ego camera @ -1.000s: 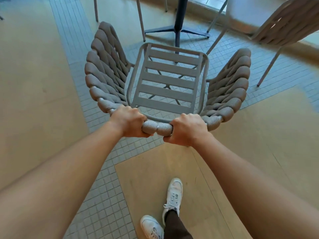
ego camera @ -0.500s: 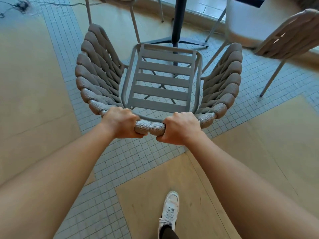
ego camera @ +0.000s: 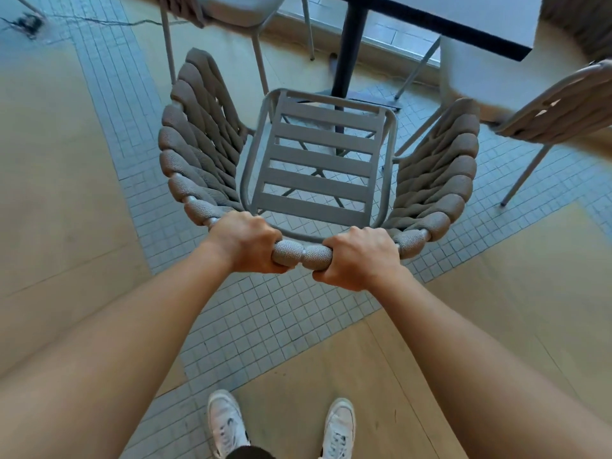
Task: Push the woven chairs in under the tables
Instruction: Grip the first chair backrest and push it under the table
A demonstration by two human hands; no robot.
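Both hands are closed around the padded top rail of the woven chair (ego camera: 318,167): the left hand (ego camera: 246,241) grips left of centre, the right hand (ego camera: 361,256) right of centre, with a short stretch of rope-wrapped rail showing between them. The chair stands on the tiled strip of floor (ego camera: 265,319), its slatted seat pointing far toward the table (ego camera: 463,21), whose dark post (ego camera: 347,51) rises just beyond the seat's front edge. The thin tube frame suggests a light, stiff chair that should slide readily on tile. The woven wrapping looks soft and grippy, so the top rail is a sound hold. Another chair (ego camera: 559,107) sits close at the right, and the armrest could catch it.
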